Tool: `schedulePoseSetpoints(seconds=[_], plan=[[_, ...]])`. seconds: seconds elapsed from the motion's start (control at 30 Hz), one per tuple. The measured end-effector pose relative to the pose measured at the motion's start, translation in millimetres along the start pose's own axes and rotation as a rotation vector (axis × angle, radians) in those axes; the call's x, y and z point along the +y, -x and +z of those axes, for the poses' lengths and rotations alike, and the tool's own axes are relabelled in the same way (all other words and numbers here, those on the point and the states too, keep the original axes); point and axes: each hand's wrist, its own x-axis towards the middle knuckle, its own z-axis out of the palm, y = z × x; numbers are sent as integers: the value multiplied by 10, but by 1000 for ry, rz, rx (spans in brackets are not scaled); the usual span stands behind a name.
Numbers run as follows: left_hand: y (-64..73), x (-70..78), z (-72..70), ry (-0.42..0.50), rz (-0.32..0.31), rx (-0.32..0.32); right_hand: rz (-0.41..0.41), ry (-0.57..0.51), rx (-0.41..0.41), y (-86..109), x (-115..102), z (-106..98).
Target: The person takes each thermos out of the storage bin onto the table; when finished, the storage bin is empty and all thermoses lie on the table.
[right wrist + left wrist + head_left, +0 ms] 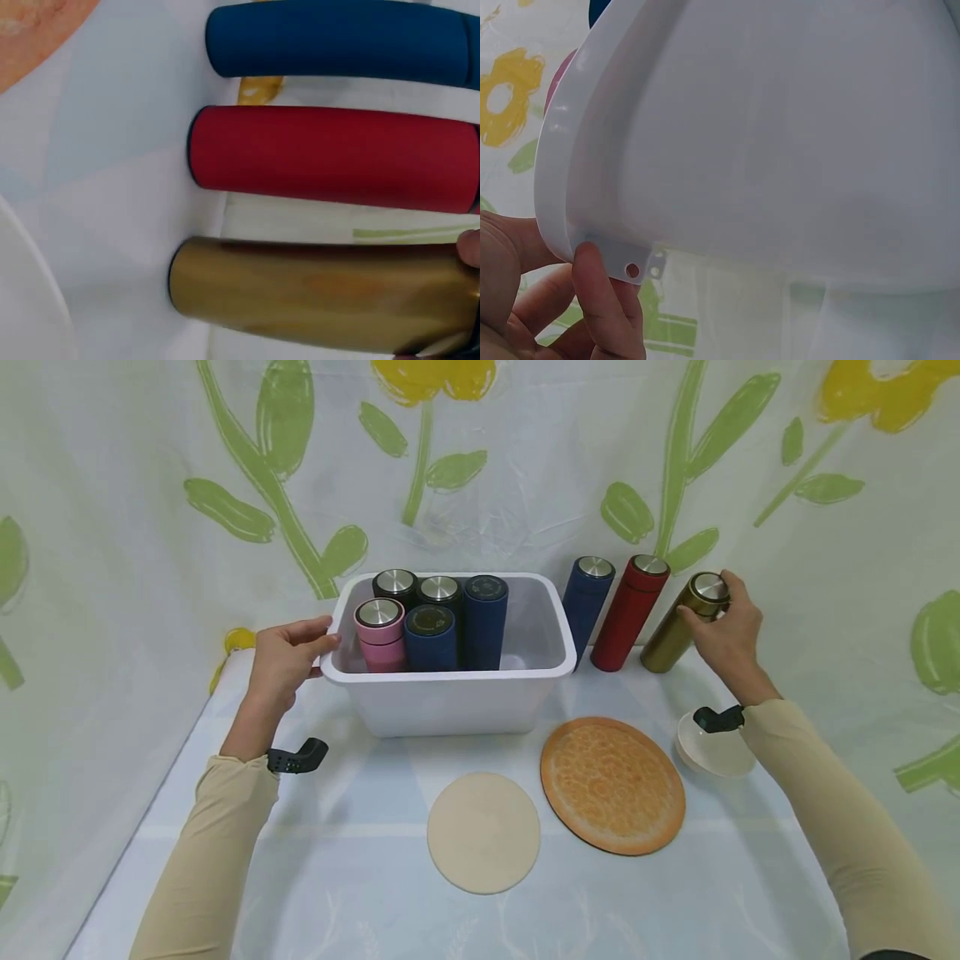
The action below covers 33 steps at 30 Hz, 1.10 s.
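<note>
Gold flask [675,631] stands at the right end of a row on the worktop [337,877], the right hand [727,631] pinching its upper part in its grip. Beside it stand a red flask [630,618], a blue flask [588,597], then a white tub [442,706] holding five others [431,639]; the left hand [288,656] pinches its left rim. Nearer lie a pizza-patterned disc [612,785] and a cream disc [483,832].

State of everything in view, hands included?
White bin: upright, open, partly filled
Gold flask: lidded, held
Red flask: lidded, upright
Blue flask beside bin: lidded, upright
Pink flask: lidded, in bin
Two dark flasks: lidded, in bin
Two blue flasks: in bin, dark ends up
White bowl: upright, partly hidden
Pizza-patterned disc: flat
Beige disc: flat
Left hand: grips bin rim
Right hand: grips gold flask
</note>
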Motion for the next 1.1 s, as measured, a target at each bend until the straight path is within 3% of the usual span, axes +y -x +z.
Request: schedulePoseSetpoints(seconds=[0.2, 0.33, 0.53, 0.73, 1.1], plan=[[7, -9, -3, -8, 12, 11, 13, -14, -87, -148, 61, -33], [0, -15, -1, -11, 12, -2, 66, 4, -196, -247, 55, -104], [-7, -26, -3, -15, 11, -6, 133, 14, -288, -379, 45, -86], [7, -10, -1, -14, -1, -16, 209, 47, -323, -488, 65, -59], [13, 18, 11, -8, -15, -13, 237, 34, -326, -525, 126, -33]])
